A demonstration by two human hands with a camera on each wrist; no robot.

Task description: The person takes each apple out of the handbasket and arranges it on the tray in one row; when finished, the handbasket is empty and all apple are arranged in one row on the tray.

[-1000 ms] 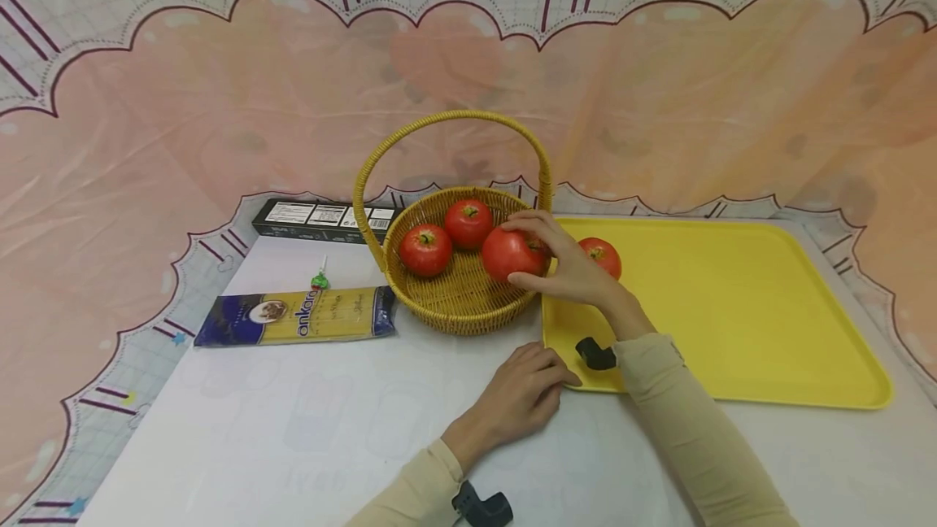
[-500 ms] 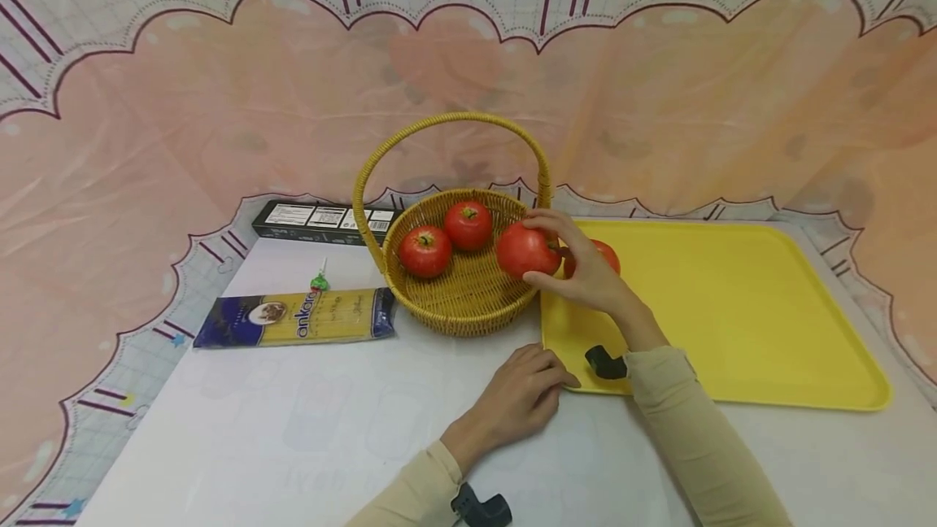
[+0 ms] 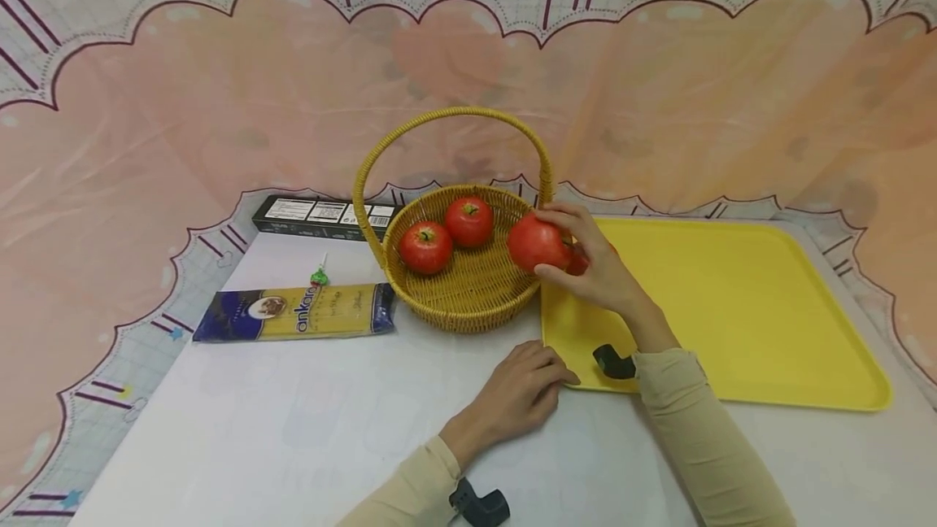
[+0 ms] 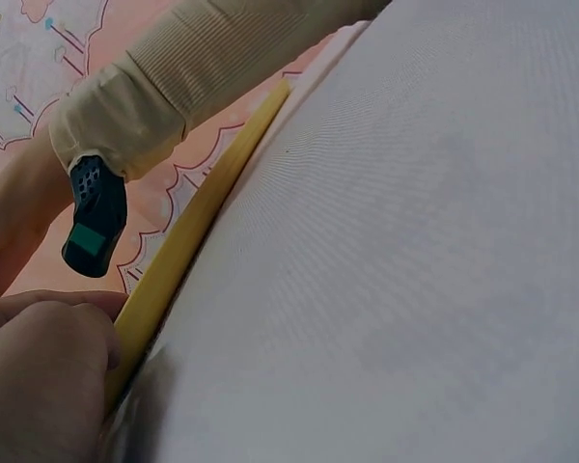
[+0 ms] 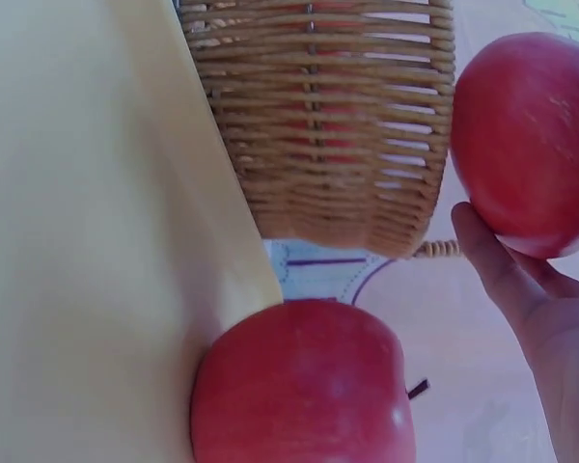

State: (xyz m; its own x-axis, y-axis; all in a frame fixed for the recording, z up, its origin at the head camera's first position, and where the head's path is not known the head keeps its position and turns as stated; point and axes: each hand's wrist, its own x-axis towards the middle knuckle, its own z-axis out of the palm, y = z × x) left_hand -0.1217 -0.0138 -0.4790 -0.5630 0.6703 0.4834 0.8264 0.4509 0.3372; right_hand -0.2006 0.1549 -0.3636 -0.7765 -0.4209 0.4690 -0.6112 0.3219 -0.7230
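Red apple point(image 3: 535, 242) gripped by the right hand point(image 3: 607, 276), level with the right rim of the wicker basket point(image 3: 468, 320); firm, even thumb-and-finger pressure should serve well. Left hand point(image 3: 518, 390) at the yellow tray's point(image 3: 739, 307) corner, grip unclear.

1. Left arm point(image 3: 410, 485) slants toward two o'clock — left hand point(image 3: 512, 398) palm down, fingers loosely bent.
2. Right arm point(image 3: 706, 421) points toward eleven o'clock — right hand point(image 3: 603, 271) grips, thumb and fingers curved.

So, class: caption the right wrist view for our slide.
Right hand holding a round red apple near a woven golden-brown basket; another red apple rests on a flat yellow tray.
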